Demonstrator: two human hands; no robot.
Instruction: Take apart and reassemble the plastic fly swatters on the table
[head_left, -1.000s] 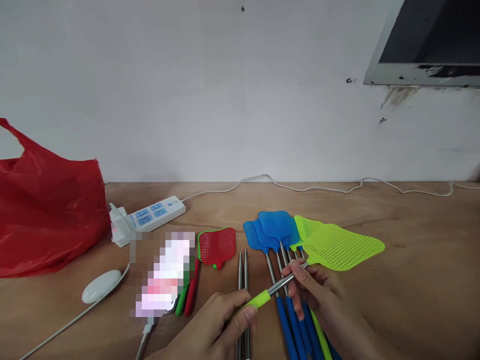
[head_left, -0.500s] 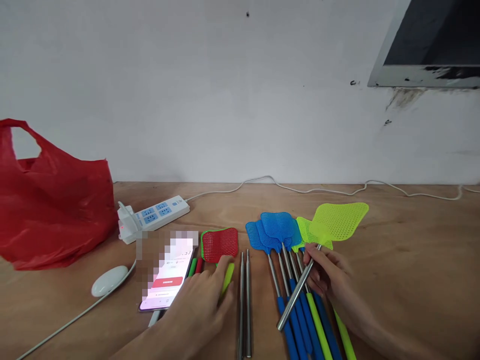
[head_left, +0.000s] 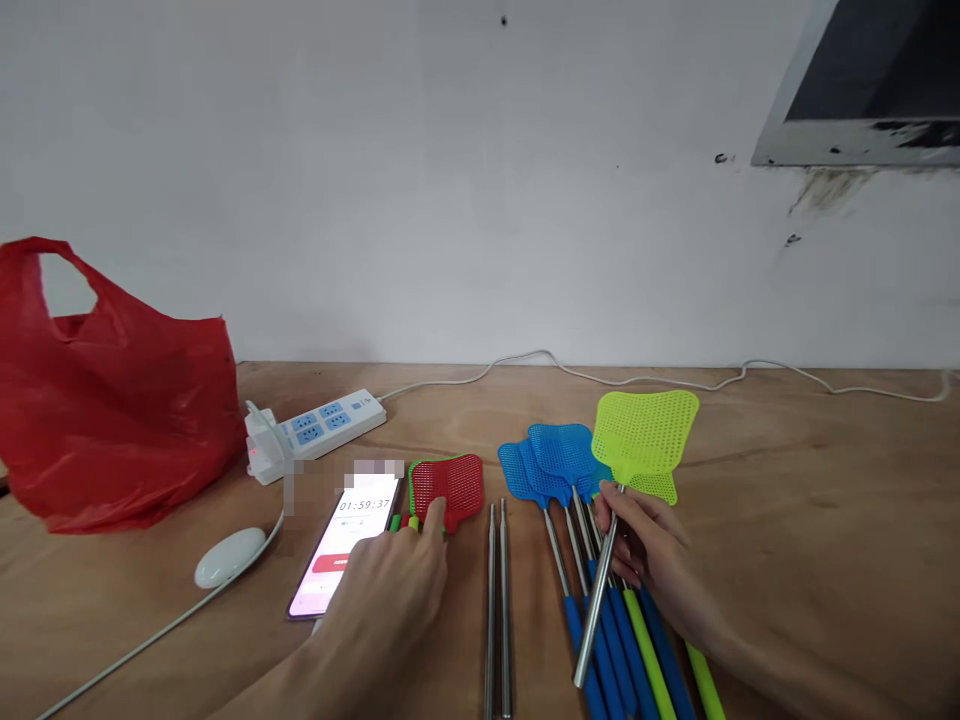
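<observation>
My right hand [head_left: 649, 545] pinches a fly swatter by its metal shaft [head_left: 600, 598]; the swatter's yellow-green mesh head [head_left: 646, 430] faces me above the fingers. Beneath it lie several swatters with blue heads [head_left: 562, 450] and blue handles [head_left: 592, 655], plus yellow-green handles [head_left: 649, 650]. Left of these, my left hand [head_left: 390, 580] rests over green, red and yellow-green grip tubes, whose tips [head_left: 413, 523] show past the knuckles. Its index finger reaches onto a red swatter head [head_left: 454, 485], which overlaps a green one. The other fingertips are hidden, so its grip cannot be seen.
Two bare metal rods [head_left: 505, 610] lie between my hands. A lit phone [head_left: 367, 510] showing a timer is beside my left hand. Farther left are a white mouse-shaped object [head_left: 229, 558], a power strip [head_left: 330, 420] and a red plastic bag [head_left: 135, 420]. A white cable runs along the wall.
The yellow-green tube in my left hand has shifted left, beside the green and red tubes. My right hand has turned the swatter, bringing its head more upright and facing me.
</observation>
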